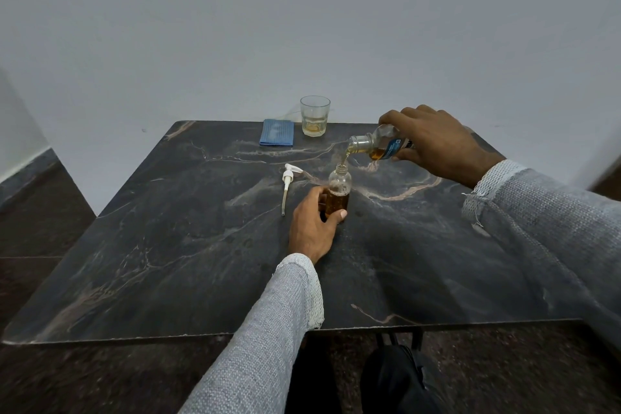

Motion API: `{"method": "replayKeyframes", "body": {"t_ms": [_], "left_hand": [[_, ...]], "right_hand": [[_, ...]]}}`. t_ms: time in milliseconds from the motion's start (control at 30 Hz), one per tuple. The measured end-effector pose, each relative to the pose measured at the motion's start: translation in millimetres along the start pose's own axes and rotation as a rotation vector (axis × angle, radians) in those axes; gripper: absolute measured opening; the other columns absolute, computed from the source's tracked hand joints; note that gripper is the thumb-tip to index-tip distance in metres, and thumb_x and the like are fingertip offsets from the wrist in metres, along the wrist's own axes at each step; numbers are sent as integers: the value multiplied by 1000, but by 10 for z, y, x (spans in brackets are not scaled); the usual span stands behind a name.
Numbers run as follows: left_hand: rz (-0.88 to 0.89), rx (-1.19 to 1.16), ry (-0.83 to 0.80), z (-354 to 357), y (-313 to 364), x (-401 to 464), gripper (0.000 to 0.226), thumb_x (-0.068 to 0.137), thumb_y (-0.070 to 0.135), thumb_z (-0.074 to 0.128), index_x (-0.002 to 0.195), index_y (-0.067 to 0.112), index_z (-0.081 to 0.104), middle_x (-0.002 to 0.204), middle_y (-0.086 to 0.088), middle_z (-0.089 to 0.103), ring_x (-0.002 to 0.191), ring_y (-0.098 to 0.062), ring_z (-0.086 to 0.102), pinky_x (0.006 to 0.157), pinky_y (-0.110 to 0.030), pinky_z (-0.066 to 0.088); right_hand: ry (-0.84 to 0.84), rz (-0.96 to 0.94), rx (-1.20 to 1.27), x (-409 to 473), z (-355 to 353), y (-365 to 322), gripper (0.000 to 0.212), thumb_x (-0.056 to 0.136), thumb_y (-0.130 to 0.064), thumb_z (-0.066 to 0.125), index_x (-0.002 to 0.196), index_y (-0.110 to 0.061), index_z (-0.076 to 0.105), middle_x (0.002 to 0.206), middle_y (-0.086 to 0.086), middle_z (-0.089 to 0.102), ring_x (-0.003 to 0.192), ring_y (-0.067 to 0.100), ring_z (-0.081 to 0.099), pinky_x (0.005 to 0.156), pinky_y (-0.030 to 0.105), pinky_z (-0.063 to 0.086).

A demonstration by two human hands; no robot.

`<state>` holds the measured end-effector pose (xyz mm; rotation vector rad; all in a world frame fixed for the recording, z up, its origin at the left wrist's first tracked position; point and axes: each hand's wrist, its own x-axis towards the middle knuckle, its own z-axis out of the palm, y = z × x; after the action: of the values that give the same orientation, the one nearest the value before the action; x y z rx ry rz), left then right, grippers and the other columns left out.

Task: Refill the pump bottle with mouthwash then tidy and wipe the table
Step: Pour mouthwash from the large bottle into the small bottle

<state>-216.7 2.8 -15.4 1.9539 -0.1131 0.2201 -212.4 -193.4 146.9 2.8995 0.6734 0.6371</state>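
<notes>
A small clear pump bottle stands upright on the dark marble table, about half full of amber liquid with foam on top. My left hand grips its lower part. My right hand holds the clear mouthwash bottle with a blue label, tipped to the left above the pump bottle's open neck. A thin amber stream falls from its mouth into the neck. The white pump head with its tube lies flat on the table, left of the pump bottle.
A folded blue cloth lies near the table's far edge. Beside it on the right stands a glass tumbler with a little pale liquid. A grey wall rises behind the table. Dark floor surrounds it, and my legs show below the near edge.
</notes>
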Motion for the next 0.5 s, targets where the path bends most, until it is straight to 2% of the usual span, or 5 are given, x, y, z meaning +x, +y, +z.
{"method": "replayKeyframes", "body": {"t_ms": [500], "left_hand": [[12, 0, 9, 4, -14, 9, 53, 81, 23, 76, 129, 23, 52, 127, 0, 62, 116, -14, 58, 102, -40, 48]], "right_hand": [[-8, -1, -14, 1, -18, 1, 57, 82, -27, 74, 131, -17, 47, 118, 11, 62, 105, 31, 54, 82, 41, 41]]}}
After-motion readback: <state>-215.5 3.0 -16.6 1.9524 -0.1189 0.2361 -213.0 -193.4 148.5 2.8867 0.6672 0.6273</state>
